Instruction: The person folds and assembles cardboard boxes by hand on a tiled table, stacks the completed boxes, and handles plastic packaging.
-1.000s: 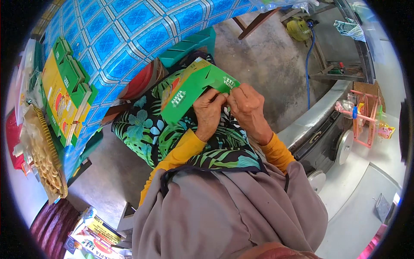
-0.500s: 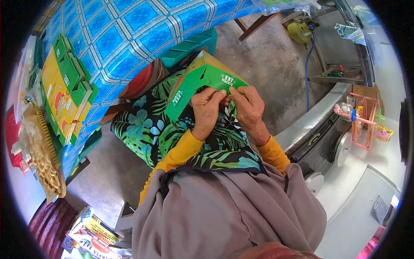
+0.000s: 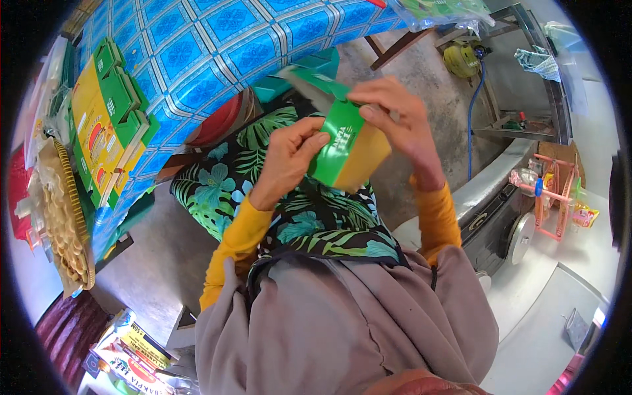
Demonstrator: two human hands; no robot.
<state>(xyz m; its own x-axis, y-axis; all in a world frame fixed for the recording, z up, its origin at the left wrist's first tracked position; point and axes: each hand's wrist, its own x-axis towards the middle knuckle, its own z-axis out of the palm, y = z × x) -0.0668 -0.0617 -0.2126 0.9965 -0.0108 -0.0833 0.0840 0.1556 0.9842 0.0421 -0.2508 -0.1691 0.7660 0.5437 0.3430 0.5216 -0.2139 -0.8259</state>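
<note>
Above my lap I hold a green and yellow cardboard box (image 3: pixel 340 141), partly folded into shape, with an upper flap standing up. My left hand (image 3: pixel 289 156) pinches its left side, thumb on the green panel. At the upper right edge my right hand (image 3: pixel 398 118) grips the card between thumb and fingers, slightly blurred. The yellow panel faces down to the right. A stack of flat green and yellow boxes (image 3: pixel 99 125) lies on the left part of the table, away from both hands.
A blue patterned cloth covers the table (image 3: pixel 217 39) ahead. At the left stands a woven tray of small round pastries (image 3: pixel 62 224). A gas cylinder (image 3: pixel 461 60) with a blue hose sits at far right, beyond a metal stove (image 3: pixel 490 220). A pink rack (image 3: pixel 552 191) stands beside it.
The box has been turned, so its yellow side now shows at the lower right. My hands have moved apart, the right one up and rightward, the left one to the left.
</note>
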